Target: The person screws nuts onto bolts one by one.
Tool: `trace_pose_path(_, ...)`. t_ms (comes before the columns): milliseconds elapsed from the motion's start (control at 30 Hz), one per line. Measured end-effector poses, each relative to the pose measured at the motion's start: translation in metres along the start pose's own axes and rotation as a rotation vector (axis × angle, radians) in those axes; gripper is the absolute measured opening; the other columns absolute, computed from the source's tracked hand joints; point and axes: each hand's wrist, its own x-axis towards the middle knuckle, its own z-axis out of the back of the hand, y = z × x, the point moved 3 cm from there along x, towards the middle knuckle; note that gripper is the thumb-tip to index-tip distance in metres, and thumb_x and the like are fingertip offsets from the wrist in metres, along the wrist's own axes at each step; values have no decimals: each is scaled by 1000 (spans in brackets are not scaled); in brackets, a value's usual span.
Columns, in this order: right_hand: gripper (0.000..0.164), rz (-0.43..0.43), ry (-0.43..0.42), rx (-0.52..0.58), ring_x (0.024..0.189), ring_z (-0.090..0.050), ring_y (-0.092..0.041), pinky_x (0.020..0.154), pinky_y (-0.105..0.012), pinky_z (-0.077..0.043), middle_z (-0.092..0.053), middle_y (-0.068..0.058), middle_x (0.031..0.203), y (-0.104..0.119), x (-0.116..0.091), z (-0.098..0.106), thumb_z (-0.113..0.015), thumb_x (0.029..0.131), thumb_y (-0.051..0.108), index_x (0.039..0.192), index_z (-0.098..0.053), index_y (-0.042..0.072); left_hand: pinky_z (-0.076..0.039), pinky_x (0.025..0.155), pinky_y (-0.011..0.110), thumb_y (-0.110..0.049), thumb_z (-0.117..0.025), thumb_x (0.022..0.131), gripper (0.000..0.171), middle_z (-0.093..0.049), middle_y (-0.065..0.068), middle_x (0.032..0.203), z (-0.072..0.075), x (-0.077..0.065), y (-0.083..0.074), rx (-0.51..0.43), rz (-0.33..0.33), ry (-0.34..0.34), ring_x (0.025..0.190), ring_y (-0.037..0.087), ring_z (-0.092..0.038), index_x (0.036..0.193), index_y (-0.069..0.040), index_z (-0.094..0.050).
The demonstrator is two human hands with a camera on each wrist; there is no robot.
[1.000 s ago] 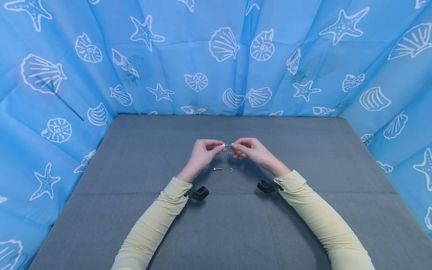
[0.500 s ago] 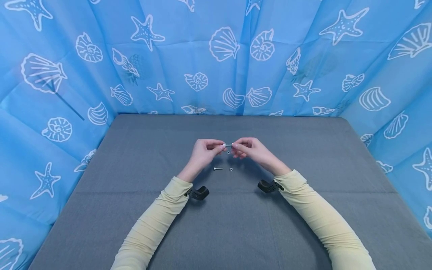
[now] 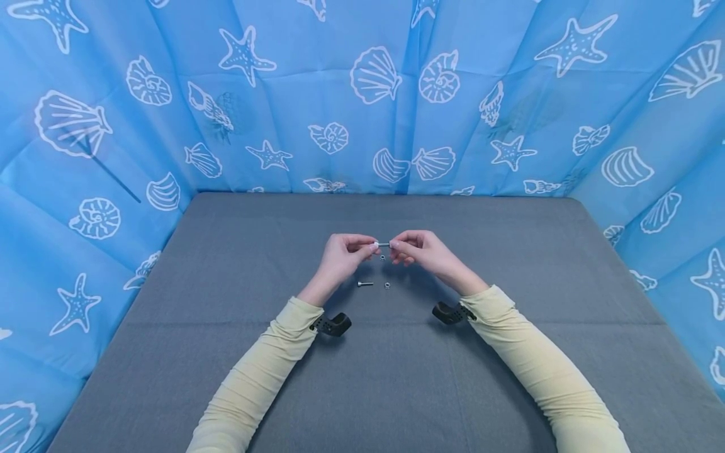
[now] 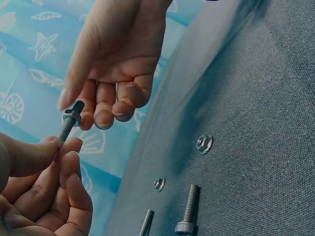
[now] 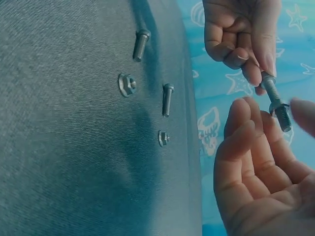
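Near the far middle of the table, my left hand [image 3: 342, 255] pinches the head end of a bolt [image 5: 272, 91] between thumb and fingertips. The bolt lies roughly level between both hands in the head view. A flange nut [image 4: 73, 116] sits on its threads, and the threaded tip sticks out beyond it. My right hand [image 3: 421, 251] has its thumb and a fingertip on either side of that nut, its other fingers loosely curled. On the cloth below lie two more bolts, one [image 5: 141, 45] nearer and one [image 5: 168, 100] farther, and two flange nuts, one [image 4: 204, 144] larger in view than the other [image 4: 159, 184].
Grey cloth covers the table [image 3: 362, 377]. A blue curtain [image 3: 328, 94] with shells and starfish hangs round its back and sides. Black wrist mounts [image 3: 334, 324] jut out below both cuffs, above the cloth.
Both hands stay in almost the same place, with the bolt between them. The right fingers shift slightly at the nut. The loose bolts and nuts lie where they were.
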Motion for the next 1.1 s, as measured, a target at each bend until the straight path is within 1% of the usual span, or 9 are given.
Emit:
trace_pose_path(133, 34, 36, 3, 48, 89, -66, -32, 80, -49, -53, -61, -32, 104, -1, 0, -1, -60, 96, 11, 122, -50, -9, -53, 81, 49, -8, -65, 92, 20, -72, 9, 87, 0, 0, 2, 3, 16, -4, 89, 32, -68, 106, 5, -70)
trace_pose_path(267, 33, 59, 6, 76, 95, -63, -41, 83, -52, -52, -59, -36, 107, 0, 0, -1, -60, 94, 2, 122, -49, -13, -53, 80, 50, -9, -66, 91, 18, -72, 8, 87, 0, 0, 1, 11, 16, -6, 88, 31, -68, 105, 2, -71)
trace_pose_path(367, 32, 31, 7, 29, 92, -64, -40, 82, -51, -53, -60, -35, 104, 0, 0, -2, -58, 97, 10, 117, -54, -14, -53, 80, 50, -9, -66, 91, 17, -72, 8, 87, -1, -1, 1, 10, 14, -3, 89, 33, -67, 104, 1, -72)
trace_pose_path(500, 40, -10, 18, 13, 86, -66, -31, 79, -49, -54, -63, -32, 101, -1, 1, -3, -55, 99, 22, 116, -55, -14, -53, 81, 49, -8, -66, 91, 17, -73, 9, 87, -1, 0, 1, -3, 15, 2, 91, 36, -67, 104, 2, -71)
trace_pose_path(633, 35, 8, 14, 67, 85, -67, -26, 80, -48, -54, -62, -31, 104, 0, 1, -4, -58, 97, 12, 121, -50, -12, -54, 81, 47, -9, -66, 92, 19, -73, 8, 87, -1, 0, 2, 1, 17, 4, 92, 35, -67, 105, 3, -71)
trace_pose_path(767, 29, 30, 12, 60, 88, -67, -26, 80, -49, -54, -64, -28, 104, 1, 2, -4, -61, 94, 4, 118, -53, -10, -54, 82, 47, -9, -65, 92, 20, -72, 8, 88, 0, 0, 2, 1, 19, 8, 93, 34, -66, 107, 4, -70)
trace_pose_path(867, 27, 13, 14, 24, 88, -66, -29, 80, -50, -53, -65, -29, 101, 1, 3, -4, -60, 96, 10, 114, -57, -10, -54, 82, 46, -8, -65, 92, 19, -72, 9, 88, -1, 0, 2, -9, 14, 7, 93, 35, -66, 106, 3, -70)
trace_pose_path(1000, 36, -10, 12, 18, 84, -67, -27, 79, -48, -54, -64, -31, 99, -1, 3, -5, -56, 99, 20, 115, -57, -12, -55, 81, 46, -8, -66, 92, 17, -73, 10, 87, 0, 1, 2, -10, 3, 2, 92, 36, -67, 104, 1, -71)
trace_pose_path(1100, 34, 6, -5, 55, 83, -67, -25, 78, -48, -54, -64, -30, 99, 0, 3, -4, -57, 98, 16, 119, -53, -11, -54, 81, 48, -9, -66, 92, 16, -73, 9, 86, 0, 1, 3, -8, 11, -3, 92, 36, -67, 104, 1, -72)
